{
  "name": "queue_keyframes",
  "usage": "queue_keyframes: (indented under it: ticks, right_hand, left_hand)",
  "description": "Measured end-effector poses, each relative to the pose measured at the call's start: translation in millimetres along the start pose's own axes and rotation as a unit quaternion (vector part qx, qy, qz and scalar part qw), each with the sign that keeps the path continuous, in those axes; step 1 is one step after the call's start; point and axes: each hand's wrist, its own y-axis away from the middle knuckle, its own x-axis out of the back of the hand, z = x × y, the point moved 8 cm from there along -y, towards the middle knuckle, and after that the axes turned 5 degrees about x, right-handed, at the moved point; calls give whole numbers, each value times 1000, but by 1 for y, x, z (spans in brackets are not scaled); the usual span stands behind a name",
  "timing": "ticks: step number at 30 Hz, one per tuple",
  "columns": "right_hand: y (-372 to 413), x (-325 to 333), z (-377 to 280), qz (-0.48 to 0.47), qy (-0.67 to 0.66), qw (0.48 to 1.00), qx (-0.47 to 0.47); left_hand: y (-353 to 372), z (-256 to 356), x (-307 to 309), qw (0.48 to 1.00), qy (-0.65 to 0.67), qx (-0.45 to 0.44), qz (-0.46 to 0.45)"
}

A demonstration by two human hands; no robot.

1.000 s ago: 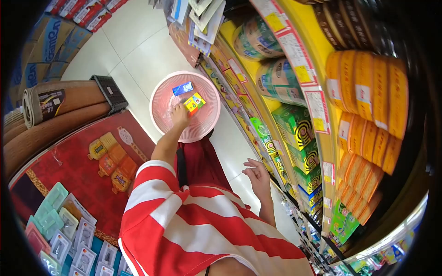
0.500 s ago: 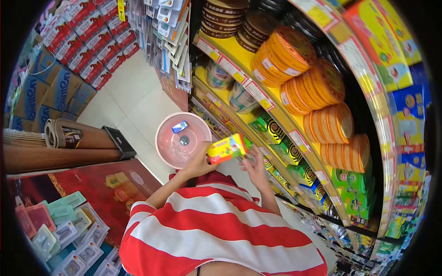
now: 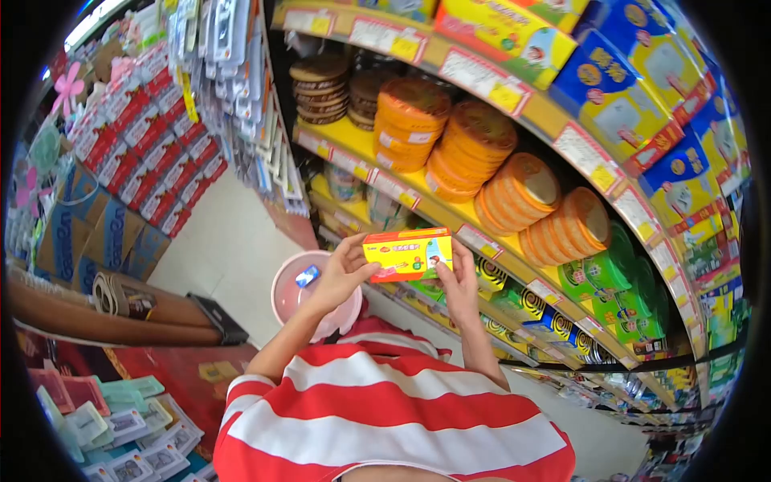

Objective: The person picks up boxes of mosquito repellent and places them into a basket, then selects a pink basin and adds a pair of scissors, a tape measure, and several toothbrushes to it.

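Note:
A yellow box with red edges [image 3: 408, 255] is held up level in front of the shelves, its printed face toward me. My left hand [image 3: 345, 273] grips its left end, and my right hand [image 3: 459, 281] holds the right end with the thumb on the front. Below and to the left, a pink basket [image 3: 283, 293] stands on the floor, partly hidden by my left forearm. Inside it lies a small blue and white packet [image 3: 307, 276].
Curved shelves [image 3: 450, 210] hold orange round tins [image 3: 411, 112], green packs [image 3: 598, 269] and blue and yellow packages [image 3: 622, 88]. At left are red and white packs [image 3: 144, 149], cartons [image 3: 80, 237] and a brown roll [image 3: 120, 296]. Plastic cases [image 3: 132, 422] lie at lower left.
The yellow box has been raised and levelled, with its front turned toward me. My right hand now grips its right end. The view has shifted toward the upper shelves.

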Motion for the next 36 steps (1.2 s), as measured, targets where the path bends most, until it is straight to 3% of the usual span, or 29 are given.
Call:
queue_keyframes:
  ticks: [5, 7, 9, 15, 18, 21, 24, 27, 31, 35, 36]
  right_hand:
    - [-5, -6, -37, -29, -47, 994, 95]
    - [-5, -7, -46, -45, -40, 992, 113]
    - [-1, -7, -48, -52, -31, 992, 112]
    - [11, -2, -27, -61, -13, 997, 56]
    - [17, 0, -22, -56, -4, 997, 48]
    - [22, 9, -21, -49, 7, 997, 66]
    - [27, 19, -17, -25, 8, 998, 58]
    - [31, 23, -12, -14, 13, 999, 34]
    - [35, 23, -6, -33, 9, 999, 28]
    - [36, 21, -1, -48, 27, 998, 20]
    - [36, 19, 0, -51, 26, 998, 21]
  left_hand:
    - [-19, 92, -17, 991, -74, -82, -80]
    - [-24, 149, -24, 980, -94, -155, -81]
    - [-27, 217, -38, 941, -151, -287, -91]
    - [-37, 357, -92, 863, -212, -459, -2]
    - [-66, 385, -111, 847, -253, -467, 0]
    - [-88, 395, -135, 884, -217, -415, -23]
    - [-105, 393, -150, 887, -277, -369, -31]
    - [-109, 393, -163, 880, -306, -361, -37]
    - [-115, 392, -170, 856, -303, -417, -45]
    - [-94, 386, -175, 776, -362, -511, 79]
    - [-80, 386, -183, 617, -444, -632, 149]
